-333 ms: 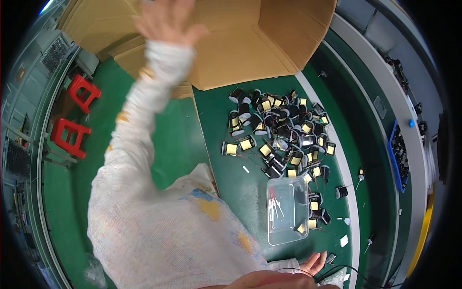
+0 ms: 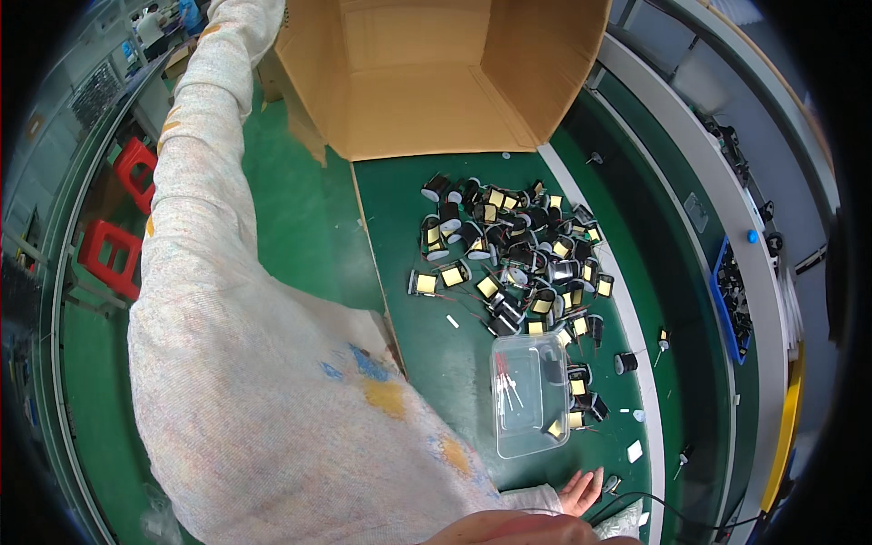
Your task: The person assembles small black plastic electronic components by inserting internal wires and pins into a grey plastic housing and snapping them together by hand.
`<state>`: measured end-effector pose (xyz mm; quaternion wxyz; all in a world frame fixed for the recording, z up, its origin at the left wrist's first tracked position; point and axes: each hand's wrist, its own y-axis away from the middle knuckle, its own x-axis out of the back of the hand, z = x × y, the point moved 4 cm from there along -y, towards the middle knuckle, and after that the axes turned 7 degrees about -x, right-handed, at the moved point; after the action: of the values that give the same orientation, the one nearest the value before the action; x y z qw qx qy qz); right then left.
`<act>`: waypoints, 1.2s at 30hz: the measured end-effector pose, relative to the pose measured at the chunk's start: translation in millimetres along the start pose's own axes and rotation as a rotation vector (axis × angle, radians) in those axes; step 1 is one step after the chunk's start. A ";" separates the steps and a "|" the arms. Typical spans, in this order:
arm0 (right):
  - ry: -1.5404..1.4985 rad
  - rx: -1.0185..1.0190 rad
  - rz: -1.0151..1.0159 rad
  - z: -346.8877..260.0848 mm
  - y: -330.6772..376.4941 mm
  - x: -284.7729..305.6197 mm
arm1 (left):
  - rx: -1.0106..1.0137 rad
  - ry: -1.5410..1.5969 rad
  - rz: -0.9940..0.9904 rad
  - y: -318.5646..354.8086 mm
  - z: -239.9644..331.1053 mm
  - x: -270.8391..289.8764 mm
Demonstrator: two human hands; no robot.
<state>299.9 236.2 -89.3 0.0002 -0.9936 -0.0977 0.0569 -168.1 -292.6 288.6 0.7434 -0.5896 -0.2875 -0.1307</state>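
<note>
My left arm in a light speckled sleeve [image 2: 204,154] stretches up past the side of a large open cardboard box [image 2: 413,113]. Its hand lies beyond the top edge of the picture. Low in the view, my right hand [image 2: 579,492] rests at the green table, fingers loosely extended and apart with nothing in them. A small dark part [image 2: 612,484] lies just beyond its fingertips. Above that hand stands a clear plastic container [image 2: 501,436] with a few thin white and red pieces inside. A heap of small black cylindrical parts with yellow pads [image 2: 518,238] spreads beyond it.
A pale strip [image 2: 627,313] borders the table on the right, with a dark green channel [image 2: 677,300] past it. Further right sits a blue tray [image 2: 729,304] of small dark parts. Red stools [image 2: 111,257] stand at left. A black cable [image 2: 681,513] runs at lower right.
My left arm has swung further up and left, taking its hand out of the picture. The view has shifted slightly, with the box and heap now further left. My right hand stays by the container.
</note>
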 end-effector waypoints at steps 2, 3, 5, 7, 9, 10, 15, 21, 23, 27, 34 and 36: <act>-0.031 -0.032 -0.027 8.4 -3.0 -9.0 | 0.056 -0.028 0.089 -17.8 -14.3 -8.8; -0.037 -0.044 -0.026 10.3 -3.9 -8.1 | 0.100 -0.040 0.154 -22.5 -14.4 -15.1; -0.043 -0.074 -0.035 13.0 -4.8 -5.5 | 0.124 0.089 0.128 -35.3 -18.7 -20.7; -0.076 -0.115 -0.058 12.5 -4.1 -7.2 | 0.149 0.202 0.102 -41.8 -34.8 -28.5; -0.079 -0.095 -0.028 7.3 -3.3 -5.0 | -0.009 -0.248 -0.173 -47.5 -71.5 -59.0; -0.063 -0.103 -0.040 4.6 -2.7 -8.1 | -0.083 -0.480 -0.303 -52.6 -104.0 -77.2; -0.074 -0.135 -0.016 6.5 5.0 -6.1 | 0.356 0.049 0.105 -34.2 -243.4 -125.4; -0.070 -0.212 -0.074 15.4 -4.1 -11.2 | 0.482 0.193 0.350 68.5 -458.0 -159.4; -0.049 -0.223 -0.072 19.6 -1.9 -9.8 | 0.735 0.269 0.275 117.6 -496.5 -199.1; -0.095 -0.217 -0.110 26.7 -4.3 -4.5 | 1.316 0.825 0.248 255.5 -557.0 -258.6; -0.069 -0.225 -0.102 19.3 0.8 -14.1 | 1.845 1.121 0.143 459.0 -531.0 -284.6; -0.076 -0.202 -0.078 25.0 3.0 -5.6 | 1.647 1.046 -0.275 520.2 -469.8 -330.4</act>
<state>292.2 231.9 -113.6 -0.1015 -0.9811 -0.1412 0.0844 -26.7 -646.8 -386.0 0.9336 0.2831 0.0103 -0.2192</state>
